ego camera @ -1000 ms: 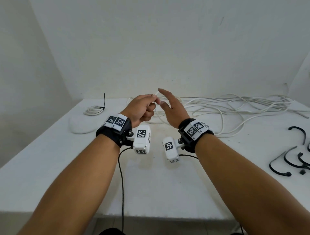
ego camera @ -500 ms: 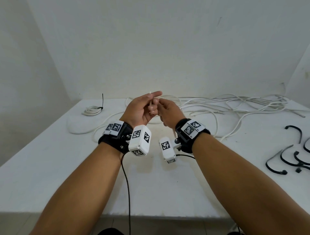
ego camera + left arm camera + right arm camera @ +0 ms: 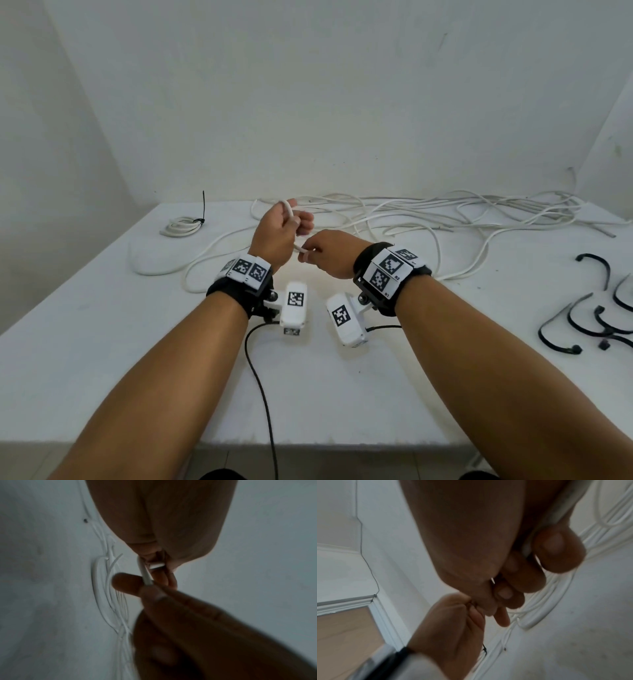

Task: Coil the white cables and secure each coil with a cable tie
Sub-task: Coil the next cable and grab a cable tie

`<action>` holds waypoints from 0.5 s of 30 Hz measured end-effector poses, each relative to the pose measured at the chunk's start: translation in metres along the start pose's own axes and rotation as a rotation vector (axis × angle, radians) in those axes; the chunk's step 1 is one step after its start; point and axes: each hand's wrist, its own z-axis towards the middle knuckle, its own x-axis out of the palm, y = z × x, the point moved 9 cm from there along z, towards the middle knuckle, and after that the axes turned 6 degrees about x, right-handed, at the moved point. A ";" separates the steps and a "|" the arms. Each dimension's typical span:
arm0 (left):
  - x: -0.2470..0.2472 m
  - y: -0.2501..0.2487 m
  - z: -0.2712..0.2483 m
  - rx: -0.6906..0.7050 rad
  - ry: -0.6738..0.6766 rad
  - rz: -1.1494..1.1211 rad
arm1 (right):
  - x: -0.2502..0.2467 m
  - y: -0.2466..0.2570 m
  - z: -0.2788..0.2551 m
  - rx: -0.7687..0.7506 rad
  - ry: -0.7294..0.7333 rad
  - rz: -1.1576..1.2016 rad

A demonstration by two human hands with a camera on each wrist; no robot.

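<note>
Above the middle of the white table [image 3: 342, 394] my left hand [image 3: 284, 228] holds one end of a white cable [image 3: 290, 219], which arches over its curled fingers. My right hand [image 3: 320, 251] pinches the same cable just below, between thumb and fingertips. In the left wrist view the cable [image 3: 145, 574] runs from my left fingers into the right thumb's pinch. In the right wrist view the cable [image 3: 559, 516] passes along the palm under the thumb. Long loose cables [image 3: 428, 219] sprawl across the back of the table. One tied coil [image 3: 181, 226] lies at the back left.
Several black cable ties [image 3: 596, 318] lie at the table's right edge. A black tie tail [image 3: 203, 205] sticks up from the tied coil. A black cord [image 3: 260, 383] hangs from my left wrist camera over the table's front edge. White walls stand behind and on the left.
My right hand went from open beside the left hand to pinching the cable. It has drawn down and right, and a short length of cable now spans the two hands.
</note>
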 end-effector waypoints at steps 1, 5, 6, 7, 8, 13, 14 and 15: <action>0.006 -0.004 -0.002 0.019 0.086 0.118 | -0.002 0.001 0.000 -0.022 0.002 -0.042; 0.021 -0.004 -0.014 0.043 0.351 0.512 | -0.024 0.000 -0.007 -0.071 -0.071 -0.074; 0.024 -0.001 -0.018 0.015 0.398 0.516 | -0.034 -0.002 -0.010 -0.079 -0.107 -0.054; 0.025 0.004 -0.023 -0.048 0.423 0.455 | -0.044 -0.005 -0.012 -0.085 -0.143 -0.024; 0.025 0.008 -0.029 -0.123 0.426 0.348 | -0.054 -0.009 -0.014 -0.090 -0.179 0.015; 0.029 0.011 -0.031 -0.240 0.354 -0.077 | -0.076 -0.033 -0.013 -0.089 -0.342 0.308; 0.030 0.009 -0.030 -0.238 0.350 -0.119 | -0.076 -0.038 -0.013 -0.090 -0.377 0.373; 0.031 0.008 -0.028 -0.237 0.343 -0.159 | -0.076 -0.043 -0.013 -0.094 -0.413 0.437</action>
